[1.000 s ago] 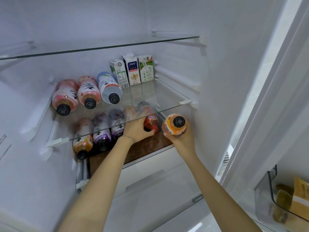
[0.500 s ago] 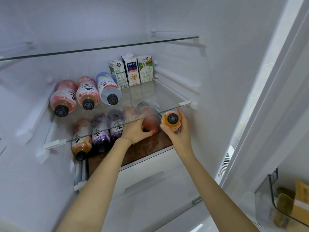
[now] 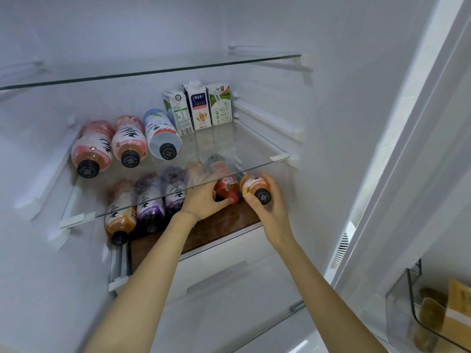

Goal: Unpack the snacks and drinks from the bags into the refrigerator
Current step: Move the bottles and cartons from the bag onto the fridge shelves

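Orange bottle [image 3: 254, 188]: lies on its side, right of centre in the frame, black cap toward the camera, on the brown lower shelf [image 3: 216, 226] under the front edge of the glass shelf [image 3: 229, 146].

Grip: right hand [image 3: 271, 210] is wrapped round the cap end, thumb on the left of the neck and fingers curled over the right shoulder. Closed firmly on the bottle.

Handling, as a judgement:
- Looks full, so moderately heavy for one hand.
- Plastic wall probably stiff enough to take a squeeze.
- Round body will likely roll once released unless it butts against a neighbour.
- Glossy label may be slick. The shoulder below the cap seems the surer hold, as taken here.

Look: orange liquid, orange and white label with dark stripes, printed code on the cap.

Outward:
- Red bottle [image 3: 226, 188] lies just left, touching or nearly so.
- Left hand [image 3: 204, 197] is against it, thumb under its neck. The fingers pass under the glass and blur, so I cannot tell if they clasp it.
- Further left lie two purple bottles [image 3: 149, 207] and another orange one [image 3: 119, 220].
- On the glass shelf, centre left, three bottles [image 3: 130, 143] lie flat.
- Three cartons [image 3: 197, 108] stand upright at the back.
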The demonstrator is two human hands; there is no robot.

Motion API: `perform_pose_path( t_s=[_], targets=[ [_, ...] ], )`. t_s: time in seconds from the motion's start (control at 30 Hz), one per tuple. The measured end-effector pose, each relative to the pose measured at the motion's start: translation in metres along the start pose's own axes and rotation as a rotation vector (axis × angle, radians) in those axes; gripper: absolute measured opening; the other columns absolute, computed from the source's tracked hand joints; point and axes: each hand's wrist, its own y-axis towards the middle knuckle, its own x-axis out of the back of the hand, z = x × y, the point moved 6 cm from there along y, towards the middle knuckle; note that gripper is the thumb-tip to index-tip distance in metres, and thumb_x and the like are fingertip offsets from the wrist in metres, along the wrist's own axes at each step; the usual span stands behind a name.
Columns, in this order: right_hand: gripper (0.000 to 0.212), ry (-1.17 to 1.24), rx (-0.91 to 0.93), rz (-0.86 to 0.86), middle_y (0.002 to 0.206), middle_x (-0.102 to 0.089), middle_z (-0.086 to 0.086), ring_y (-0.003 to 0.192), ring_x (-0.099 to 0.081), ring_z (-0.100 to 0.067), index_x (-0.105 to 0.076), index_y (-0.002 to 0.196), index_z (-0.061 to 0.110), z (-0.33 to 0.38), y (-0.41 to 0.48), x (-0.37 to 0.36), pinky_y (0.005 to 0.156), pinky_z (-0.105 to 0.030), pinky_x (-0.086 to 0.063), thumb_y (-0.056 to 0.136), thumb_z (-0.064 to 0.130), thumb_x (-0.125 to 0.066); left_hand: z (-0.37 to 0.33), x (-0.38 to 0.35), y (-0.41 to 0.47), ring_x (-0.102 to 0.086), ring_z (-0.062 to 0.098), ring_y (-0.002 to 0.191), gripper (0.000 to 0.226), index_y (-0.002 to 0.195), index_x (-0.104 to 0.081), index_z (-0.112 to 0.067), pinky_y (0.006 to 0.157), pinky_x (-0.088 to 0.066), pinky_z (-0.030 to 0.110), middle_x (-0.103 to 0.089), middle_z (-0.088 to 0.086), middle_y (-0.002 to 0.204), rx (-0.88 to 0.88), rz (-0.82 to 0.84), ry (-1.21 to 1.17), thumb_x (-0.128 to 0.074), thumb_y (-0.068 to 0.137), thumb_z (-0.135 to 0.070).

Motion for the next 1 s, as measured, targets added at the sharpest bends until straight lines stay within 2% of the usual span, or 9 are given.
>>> perform_pose_path(
  t_s=[0.1, 0.2, 0.3, 0.37, 0.47, 0.57, 0.63, 0.77, 1.0],
  targets=[
    [0.047, -0.032, -0.011, -0.041, 0.133, -0.052, 0.013, 0.123, -0.051, -0.005, -0.047, 0.126, 0.049, -0.01, 0.001, 0.007, 0.105, -0.033, -0.045, 0.087, 0.033, -0.068, 0.0, 0.005, -0.008, -0.046, 0.017, 0.123, 0.067, 0.141, -0.04, -0.037, 0.093, -0.025, 0.028, -0.051, -0.009, 0.138, 0.019, -0.06, 0.003, -0.067, 0.082, -0.052],
    [0.058, -0.057, -0.016, -0.034, 0.14, -0.048, 0.009, 0.128, -0.047, -0.006, -0.042, 0.141, 0.033, -0.015, 0.001, 0.005, 0.108, -0.033, -0.042, 0.089, 0.028, -0.068, -0.002, 0.011, -0.019, -0.052, 0.016, 0.117, 0.062, 0.137, -0.044, -0.039, 0.1, -0.034, 0.037, -0.06, -0.01, 0.126, 0.039, -0.142, 0.003, -0.061, 0.082, -0.061],
    [0.06, -0.073, -0.018, -0.042, 0.139, -0.048, 0.008, 0.128, -0.047, -0.005, -0.04, 0.143, 0.027, -0.011, 0.004, 0.003, 0.108, -0.029, -0.041, 0.09, 0.023, -0.067, -0.008, 0.017, -0.035, -0.052, 0.017, 0.119, 0.063, 0.136, -0.047, -0.036, 0.103, -0.035, 0.044, -0.061, -0.01, 0.124, 0.04, -0.195, 0.115, -0.05, 0.082, -0.068],
    [0.057, -0.096, -0.025, -0.036, 0.132, -0.05, 0.018, 0.124, -0.048, 0.0, -0.04, 0.141, 0.031, -0.01, 0.004, 0.004, 0.108, -0.027, -0.04, 0.091, 0.024, -0.066, -0.007, 0.022, -0.047, -0.047, 0.022, 0.127, 0.067, 0.136, -0.047, -0.032, 0.105, -0.031, 0.048, -0.057, -0.006, 0.133, 0.073, -0.233, 0.254, -0.042, 0.082, -0.072],
    [0.059, -0.119, -0.05, -0.038, 0.123, -0.046, 0.033, 0.119, -0.048, 0.006, -0.039, 0.143, 0.03, -0.014, 0.003, 0.007, 0.108, -0.027, -0.039, 0.091, 0.024, -0.066, -0.004, 0.029, -0.061, -0.049, 0.028, 0.123, 0.073, 0.131, -0.053, -0.026, 0.106, -0.031, 0.053, -0.059, -0.001, 0.13, 0.102, -0.262, 0.37, -0.032, 0.08, -0.074],
    [0.061, -0.089, -0.08, -0.094, 0.131, -0.05, 0.019, 0.124, -0.049, -0.004, -0.039, 0.145, 0.027, -0.024, -0.003, 0.013, 0.108, -0.038, -0.042, 0.09, 0.024, -0.067, -0.001, 0.031, -0.075, -0.046, 0.03, 0.127, 0.076, 0.132, -0.054, -0.023, 0.109, -0.025, 0.056, -0.057, 0.002, 0.134, 0.108, -0.26, 0.384, -0.03, 0.08, -0.073],
    [0.059, -0.1, -0.073, -0.135, 0.135, -0.05, 0.01, 0.125, -0.05, -0.008, -0.04, 0.144, 0.023, -0.028, -0.009, 0.016, 0.108, -0.039, -0.043, 0.091, 0.02, -0.066, 0.002, 0.031, -0.083, -0.039, 0.031, 0.135, 0.077, 0.135, -0.052, -0.024, 0.111, -0.02, 0.057, -0.052, 0.004, 0.14, 0.125, -0.25, 0.375, -0.029, 0.08, -0.073],
    [0.059, -0.226, -0.033, -0.111, 0.137, -0.049, 0.003, 0.12, -0.047, -0.002, -0.039, 0.145, 0.015, -0.019, -0.01, 0.016, 0.098, -0.008, -0.038, 0.091, 0.017, -0.065, 0.005, 0.031, -0.091, -0.025, 0.028, 0.145, 0.086, 0.143, -0.043, -0.029, 0.115, -0.011, 0.055, -0.043, 0.001, 0.149, 0.176, -0.179, 0.351, -0.02, 0.076, -0.077],
    [0.06, -0.487, -0.027, -0.078, 0.141, -0.05, -0.006, 0.129, -0.049, -0.021, -0.039, 0.145, 0.011, -0.035, 0.008, 0.021, 0.108, -0.035, -0.041, 0.091, 0.017, -0.064, -0.005, 0.041, -0.093, -0.027, 0.027, 0.142, 0.085, 0.142, -0.044, -0.028, 0.114, -0.011, 0.055, -0.045, 0.001, 0.147, 0.167, -0.21, 0.335, -0.021, 0.076, -0.077]
  ],
)
